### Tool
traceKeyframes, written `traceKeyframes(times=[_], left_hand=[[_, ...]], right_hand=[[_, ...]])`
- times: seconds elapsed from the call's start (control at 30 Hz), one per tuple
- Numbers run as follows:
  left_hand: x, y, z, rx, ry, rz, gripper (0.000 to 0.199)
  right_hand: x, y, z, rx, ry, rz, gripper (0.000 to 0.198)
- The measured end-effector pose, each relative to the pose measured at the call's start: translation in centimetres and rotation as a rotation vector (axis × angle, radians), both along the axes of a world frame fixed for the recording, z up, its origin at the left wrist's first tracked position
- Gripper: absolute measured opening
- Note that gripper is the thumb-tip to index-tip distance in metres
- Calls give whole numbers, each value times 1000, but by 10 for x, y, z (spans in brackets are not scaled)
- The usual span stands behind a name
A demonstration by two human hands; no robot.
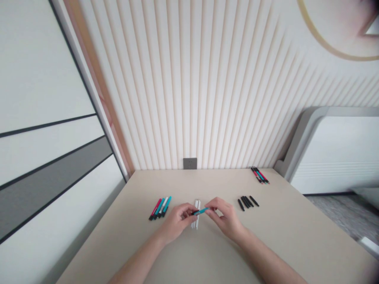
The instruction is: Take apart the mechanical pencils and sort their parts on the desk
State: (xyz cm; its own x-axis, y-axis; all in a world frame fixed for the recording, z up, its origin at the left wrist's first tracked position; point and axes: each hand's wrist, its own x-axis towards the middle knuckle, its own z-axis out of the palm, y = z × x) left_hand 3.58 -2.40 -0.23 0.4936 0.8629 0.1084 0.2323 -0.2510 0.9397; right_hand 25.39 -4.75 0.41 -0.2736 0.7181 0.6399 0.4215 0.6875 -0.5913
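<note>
A blue pen barrel with a black end (202, 211) is held level between my two hands above the middle of the table. My left hand (174, 225) is closed around its black end. At the other end, the fingertips of my right hand (226, 219) pinch the blue tip; whether they also hold a small part is hidden. Thin white pen refills (195, 225) lie side by side on the table under the barrel. To the left rests a row of pen barrels (160, 209) in pink, blue and white with black ends. Several short black pen parts (245, 201) lie right of my right hand.
Near the table's back right corner lies a group of assembled-looking pens (260, 175), black, pink and blue. Behind the beige table (189, 260) rises a ribbed wall with a dark socket (190, 163). A grey and white headboard (334, 146) stands at the right.
</note>
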Motion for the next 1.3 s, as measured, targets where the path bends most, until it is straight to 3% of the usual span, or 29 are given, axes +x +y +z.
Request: traceKeyframes(times=[0.23,0.37,0.47,0.53,0.6,0.7,0.83,1.07,1.3], left_hand=[[1,0,-3,-35,-28,4,23],[-2,2,-1,13,-133,112,23],[-10,8,1,160,-86,263,23],[-17,12,2,341,48,310,19],[-24,16,2,498,167,281,15],[-29,19,2,613,284,234,12],[-30,19,2,658,330,245,12],[-28,20,0,624,343,246,12],[-25,18,-2,599,376,224,11]], right_hand=[[1,-1,-5,38,-35,49,28],[8,6,-4,23,31,-100,26],[22,16,-1,-49,50,-290,24],[35,23,-2,-92,12,-379,28],[47,31,-6,-92,-82,-430,28],[58,38,-15,-62,-223,-457,25],[47,34,-22,-22,-316,-377,21],[-1,11,-17,63,-519,-3,18],[-7,9,-14,82,-598,115,19]])
